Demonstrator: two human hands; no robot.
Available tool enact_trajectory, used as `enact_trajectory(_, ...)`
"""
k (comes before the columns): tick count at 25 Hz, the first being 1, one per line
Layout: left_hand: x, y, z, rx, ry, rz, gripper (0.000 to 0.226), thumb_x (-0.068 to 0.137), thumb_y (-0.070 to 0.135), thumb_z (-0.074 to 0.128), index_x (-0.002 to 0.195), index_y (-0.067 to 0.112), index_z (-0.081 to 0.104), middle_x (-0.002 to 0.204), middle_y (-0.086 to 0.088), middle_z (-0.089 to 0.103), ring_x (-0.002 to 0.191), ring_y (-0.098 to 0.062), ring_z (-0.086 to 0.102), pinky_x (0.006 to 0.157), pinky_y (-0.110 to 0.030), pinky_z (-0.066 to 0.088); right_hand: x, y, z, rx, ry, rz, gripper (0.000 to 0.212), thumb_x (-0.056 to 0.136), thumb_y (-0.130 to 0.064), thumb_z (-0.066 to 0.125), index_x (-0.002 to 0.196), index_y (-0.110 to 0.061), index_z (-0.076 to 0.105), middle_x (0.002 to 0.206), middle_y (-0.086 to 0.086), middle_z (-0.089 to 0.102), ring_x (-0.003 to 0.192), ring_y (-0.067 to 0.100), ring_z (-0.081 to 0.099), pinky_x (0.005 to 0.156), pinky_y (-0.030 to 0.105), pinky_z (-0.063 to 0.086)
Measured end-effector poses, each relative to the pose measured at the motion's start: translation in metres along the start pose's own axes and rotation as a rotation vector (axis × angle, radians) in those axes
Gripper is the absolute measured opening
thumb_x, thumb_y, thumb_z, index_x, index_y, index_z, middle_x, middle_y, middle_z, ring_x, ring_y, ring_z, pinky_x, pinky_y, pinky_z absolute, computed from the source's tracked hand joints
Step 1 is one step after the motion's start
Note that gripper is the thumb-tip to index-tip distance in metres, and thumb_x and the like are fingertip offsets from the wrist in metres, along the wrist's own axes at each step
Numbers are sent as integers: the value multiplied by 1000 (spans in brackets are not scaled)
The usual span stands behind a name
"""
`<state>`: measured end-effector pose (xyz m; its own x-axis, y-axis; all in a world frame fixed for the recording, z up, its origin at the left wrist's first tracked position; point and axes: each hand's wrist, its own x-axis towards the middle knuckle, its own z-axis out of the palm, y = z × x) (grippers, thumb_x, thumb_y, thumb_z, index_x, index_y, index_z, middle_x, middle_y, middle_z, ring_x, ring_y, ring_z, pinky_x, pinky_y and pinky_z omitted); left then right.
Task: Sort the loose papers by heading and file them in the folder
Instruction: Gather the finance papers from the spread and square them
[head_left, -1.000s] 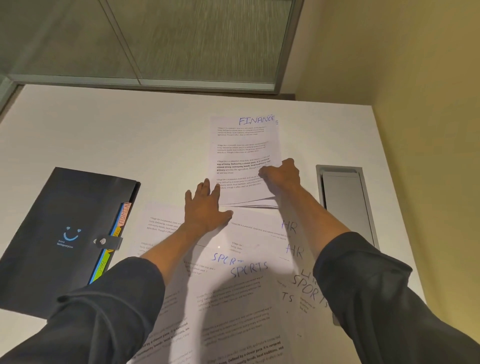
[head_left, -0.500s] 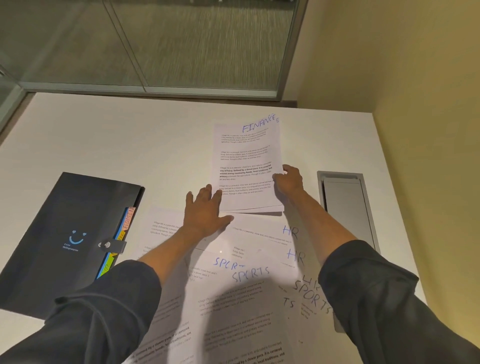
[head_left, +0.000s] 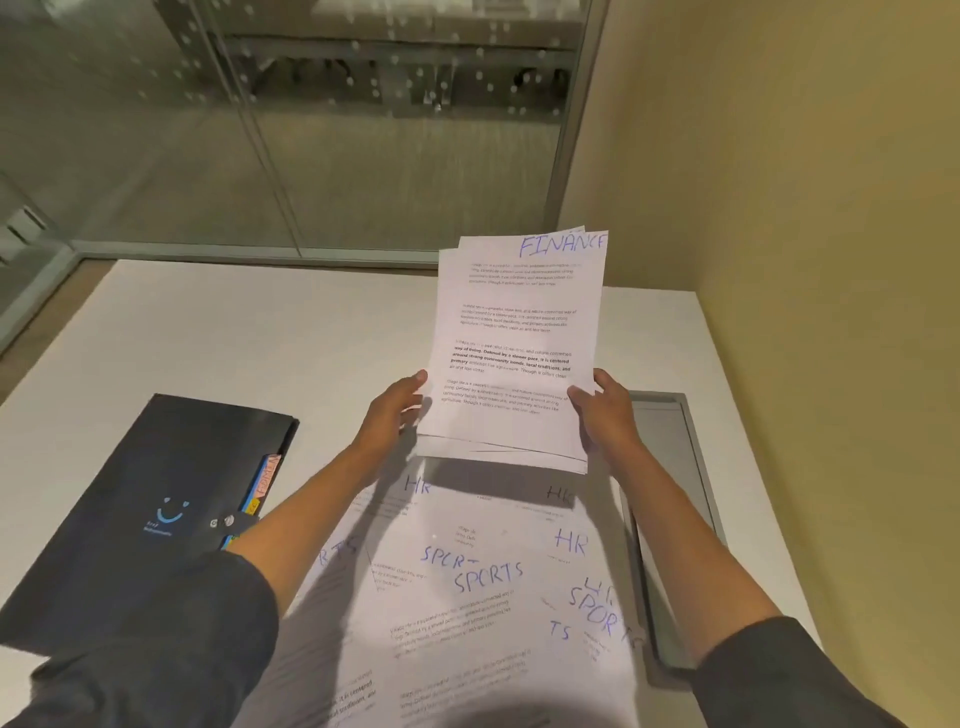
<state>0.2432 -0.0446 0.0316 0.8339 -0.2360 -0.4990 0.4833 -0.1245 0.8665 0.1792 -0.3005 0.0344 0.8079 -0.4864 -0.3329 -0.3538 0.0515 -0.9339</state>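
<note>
A stack of white sheets headed FINANCE (head_left: 514, 332) is lifted off the table and tilted up. My left hand (head_left: 392, 413) grips its lower left edge, and my right hand (head_left: 605, 410) grips its lower right edge, thumb on the front. Beneath them loose papers headed HR (head_left: 569, 540) and SPORTS (head_left: 488, 574) lie overlapping on the table. A dark expanding folder (head_left: 156, 499) with coloured tabs lies closed at the left, with its strap snapped.
The white table (head_left: 270, 338) ends at a glass partition at the back and a yellow wall at the right. A grey recessed cable hatch (head_left: 670, 493) sits in the table just right of the papers.
The FINANCE stack lay flat under my hands before. Both hands have now gripped its lower edges and raised it off the table, and the camera has tilted up.
</note>
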Motion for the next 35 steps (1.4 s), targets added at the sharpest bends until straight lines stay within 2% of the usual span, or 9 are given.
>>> enact_trajectory(3, -20, 28, 9, -58, -27, 6, 42, 88, 57, 56, 111, 22, 65, 99, 6, 73, 90, -13, 66, 86, -30, 45, -32, -6, -15, 36, -57, -49, 28, 97, 1, 53, 122, -8, 60, 115, 2, 70, 87, 7, 70, 63, 9, 50)
enact_trajectory(6, -39, 52, 19, -125, -8, 86, 28, 87, 31, 69, 105, 10, 69, 102, -4, 74, 83, -15, 70, 73, -22, 50, -67, -5, -26, 91, -98, -116, 33, 96, 2, 53, 127, -8, 59, 117, -1, 71, 98, 9, 71, 75, 17, 54)
enact_trajectory(9, -63, 63, 22, -179, -47, 146, 23, 90, 10, 64, 112, 5, 67, 108, -9, 73, 93, -24, 71, 78, -32, 56, -104, -1, -35, 90, -130, -155, 35, 97, 0, 55, 129, -13, 57, 120, 0, 70, 106, 16, 69, 86, 30, 56)
enact_trajectory(11, -80, 63, 25, -103, -42, 191, 21, 92, 6, 59, 111, 8, 67, 106, -7, 73, 94, -24, 71, 82, -35, 56, -123, -4, -40, 95, -134, -164, 34, 95, 1, 55, 125, -14, 61, 115, 0, 73, 103, 17, 71, 85, 29, 57)
enact_trajectory(15, -120, 47, 32, -16, -25, 270, 17, 96, 5, 53, 100, 14, 67, 91, 1, 74, 78, -12, 72, 64, -22, 55, -149, -12, -47, 112, -126, -177, 28, 90, -4, 66, 118, -8, 68, 110, 2, 74, 102, 20, 71, 90, 35, 57)
enact_trajectory(20, -154, 17, 29, 62, -36, 291, 24, 95, 3, 52, 95, 23, 66, 91, 8, 72, 84, -15, 70, 66, -24, 52, -176, -8, -33, 158, -8, -143, 27, 84, -8, 75, 109, -12, 69, 99, -1, 75, 88, 17, 72, 67, 23, 58)
enact_trajectory(27, -177, -6, 19, -18, -18, 230, 11, 90, 12, 64, 98, 17, 70, 95, -1, 75, 82, -18, 72, 67, -28, 56, -215, 13, -10, 234, 127, -136, 29, 82, -6, 76, 109, -8, 67, 98, 5, 72, 81, 9, 67, 56, 11, 52)
enact_trajectory(31, -189, -15, 19, 20, -12, 232, 11, 87, 13, 69, 98, 16, 70, 90, -2, 75, 73, -16, 72, 58, -25, 54, -231, 10, -10, 246, 131, -199, 30, 82, -8, 77, 109, -13, 67, 93, -4, 72, 74, 4, 70, 54, 13, 52)
enact_trajectory(35, -195, -21, 20, 91, -7, 265, 14, 89, 15, 67, 103, 15, 68, 91, 1, 73, 74, -11, 70, 55, -19, 51, -240, 10, -11, 180, 152, -195, 20, 85, -13, 75, 104, -16, 68, 92, 2, 73, 71, 8, 71, 49, 13, 49)
